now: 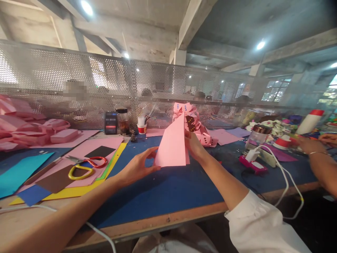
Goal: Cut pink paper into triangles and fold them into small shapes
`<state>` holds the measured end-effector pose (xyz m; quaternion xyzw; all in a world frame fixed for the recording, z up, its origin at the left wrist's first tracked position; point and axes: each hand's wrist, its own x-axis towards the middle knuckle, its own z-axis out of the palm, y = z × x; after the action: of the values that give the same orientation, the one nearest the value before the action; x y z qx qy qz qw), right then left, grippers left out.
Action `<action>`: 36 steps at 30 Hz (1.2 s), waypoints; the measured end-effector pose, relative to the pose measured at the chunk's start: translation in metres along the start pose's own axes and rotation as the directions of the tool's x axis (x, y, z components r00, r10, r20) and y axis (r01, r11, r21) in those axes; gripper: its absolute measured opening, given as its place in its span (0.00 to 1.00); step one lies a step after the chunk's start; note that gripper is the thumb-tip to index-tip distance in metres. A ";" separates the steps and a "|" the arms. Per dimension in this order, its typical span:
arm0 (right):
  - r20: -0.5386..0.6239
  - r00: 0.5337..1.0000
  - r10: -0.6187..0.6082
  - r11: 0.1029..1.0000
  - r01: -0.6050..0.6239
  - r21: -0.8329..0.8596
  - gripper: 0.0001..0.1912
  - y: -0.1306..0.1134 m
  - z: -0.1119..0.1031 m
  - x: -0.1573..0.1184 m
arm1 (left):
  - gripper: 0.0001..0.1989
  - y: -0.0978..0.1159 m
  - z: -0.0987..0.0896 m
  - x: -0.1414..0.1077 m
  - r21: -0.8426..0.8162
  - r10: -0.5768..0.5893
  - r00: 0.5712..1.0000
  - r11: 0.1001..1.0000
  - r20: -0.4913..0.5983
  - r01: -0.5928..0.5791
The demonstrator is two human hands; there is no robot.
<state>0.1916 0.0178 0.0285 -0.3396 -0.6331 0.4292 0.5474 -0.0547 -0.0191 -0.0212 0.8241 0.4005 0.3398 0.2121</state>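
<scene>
A folded pink foam sheet [172, 144] stands tilted above the blue mat [158, 193], held from both sides. My left hand [142, 163] pinches its lower left corner between thumb and fingers. On the other side, my right hand [194, 144] grips the right edge, its fingertips partly hidden behind the sheet. Just beyond stands a heap of pink pieces with coloured dots [204, 131]. Red-and-yellow scissors [85, 167] lie to the left on stacked coloured sheets [116, 160].
Pink pieces [34, 123] are piled far left. A phone [110, 123], a dark jar [123, 123] and a red-and-white cup [142, 128] stand by the perforated screen [155, 77]. Right are a magenta power strip [253, 164], a white cable [289, 175] and another person's hand [309, 144].
</scene>
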 end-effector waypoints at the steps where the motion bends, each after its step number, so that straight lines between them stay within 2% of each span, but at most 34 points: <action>1: 0.015 1.000 -0.008 1.000 0.007 0.012 0.20 -0.002 0.001 -0.002 | 0.38 0.002 0.000 0.000 -0.021 -0.005 1.000 1.000 0.005 0.005; 4: 0.051 0.999 -0.013 0.997 0.009 0.075 0.20 -0.003 0.002 -0.003 | 0.35 0.010 -0.003 -0.003 -0.169 -0.032 0.997 0.985 0.064 0.043; 7: 0.034 0.998 0.061 0.988 -0.065 0.143 0.25 0.002 -0.004 0.002 | 0.31 0.017 -0.009 -0.005 -0.340 -0.063 0.992 0.935 0.112 0.098; 10: 0.037 0.990 0.133 0.984 -0.137 0.118 0.26 0.009 -0.013 0.009 | 0.23 0.018 -0.015 -0.005 -0.443 -0.116 0.987 0.883 0.108 0.152; 12: 0.054 0.984 0.169 0.981 -0.173 0.083 0.25 0.013 -0.019 0.012 | 0.23 0.014 -0.018 -0.004 -0.473 -0.184 0.980 0.858 0.079 0.199; 15: 0.084 0.972 0.220 0.975 -0.222 0.016 0.20 0.020 -0.025 0.015 | 0.25 0.003 -0.021 -0.001 -0.465 -0.297 0.954 0.851 -0.038 0.246; 19: 0.130 0.943 0.306 0.951 -0.296 -0.095 0.15 0.025 -0.028 0.013 | 0.28 -0.014 -0.024 0.004 -0.435 -0.342 0.926 0.867 -0.160 0.245; 23: 0.232 0.888 0.397 0.909 -0.345 -0.234 0.15 0.022 -0.027 0.008 | 0.28 -0.028 -0.029 0.008 -0.362 -0.333 0.904 0.904 -0.269 0.226; 27: 0.306 0.841 0.446 0.861 -0.310 -0.403 0.20 0.022 -0.026 0.005 | 0.35 -0.040 -0.036 0.010 -0.218 -0.313 0.868 0.945 -0.385 0.244; 31: 0.272 0.870 0.411 0.786 -0.186 -0.590 0.21 0.037 -0.029 0.011 | 0.33 -0.047 -0.041 0.011 -0.017 -0.281 0.875 0.954 -0.394 0.299; 36: 0.190 0.918 0.347 0.603 -0.064 -0.795 0.15 0.057 -0.027 0.016 | 0.24 -0.047 -0.038 0.006 0.280 -0.280 0.910 0.887 -0.305 0.367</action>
<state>0.2136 0.0595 -0.0162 -0.5373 -0.7922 0.2256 0.1812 -0.1037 0.0165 -0.0223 0.7179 0.6085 0.3305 0.0714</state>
